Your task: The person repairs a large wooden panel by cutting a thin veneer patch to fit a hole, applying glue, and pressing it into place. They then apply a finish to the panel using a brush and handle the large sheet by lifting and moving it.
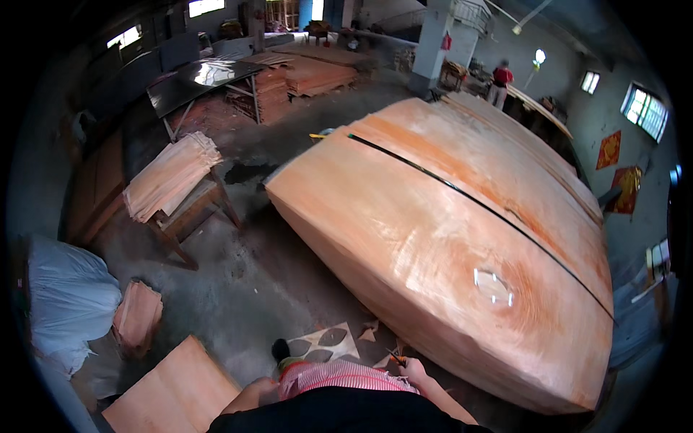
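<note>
My right hand (413,369) is closed around a small dark tool with a bit of orange (395,357), its exact kind too small to make out. It is held low, near the close side of a large stack of wood veneer sheets (375,224). An oval patch (494,287) with white strips of tape at its edge lies on the top sheet. A long thin black strip (455,189) runs across the stack. My left hand (266,390) hangs beside my red-and-white striped apron (336,377); its fingers do not show clearly.
Veneer offcuts with oval holes (328,341) lie on the floor by my feet. On the left stand a wooden stool (189,216) bearing veneer pieces (172,175), a big pale-blue bag (68,296) and a veneer stack (173,390). Another person (500,83) stands far off.
</note>
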The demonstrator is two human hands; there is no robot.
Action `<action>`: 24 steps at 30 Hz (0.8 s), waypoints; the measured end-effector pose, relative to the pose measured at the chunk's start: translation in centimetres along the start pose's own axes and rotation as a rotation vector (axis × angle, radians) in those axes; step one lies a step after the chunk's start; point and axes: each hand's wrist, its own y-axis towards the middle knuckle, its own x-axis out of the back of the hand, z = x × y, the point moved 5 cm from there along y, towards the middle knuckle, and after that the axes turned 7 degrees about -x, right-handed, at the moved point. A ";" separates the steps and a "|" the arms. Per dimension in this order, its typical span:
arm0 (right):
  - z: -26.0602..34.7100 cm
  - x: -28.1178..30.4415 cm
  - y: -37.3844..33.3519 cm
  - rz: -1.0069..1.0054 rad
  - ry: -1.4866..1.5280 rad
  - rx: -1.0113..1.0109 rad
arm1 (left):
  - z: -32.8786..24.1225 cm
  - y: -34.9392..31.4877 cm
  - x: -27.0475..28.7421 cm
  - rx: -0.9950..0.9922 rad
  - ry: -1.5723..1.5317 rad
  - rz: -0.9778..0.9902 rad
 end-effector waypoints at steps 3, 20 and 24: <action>4.6 -1.9 2.8 -0.019 -0.259 0.011 | 1.0 2.0 5.5 -0.092 -0.141 -0.144; 42.3 -1.5 27.9 -0.155 -0.405 0.150 | 21.3 9.2 37.7 -0.238 -0.171 -0.037; 46.4 1.6 38.6 -0.304 -0.291 0.124 | 17.5 13.8 45.0 -0.384 0.387 -0.218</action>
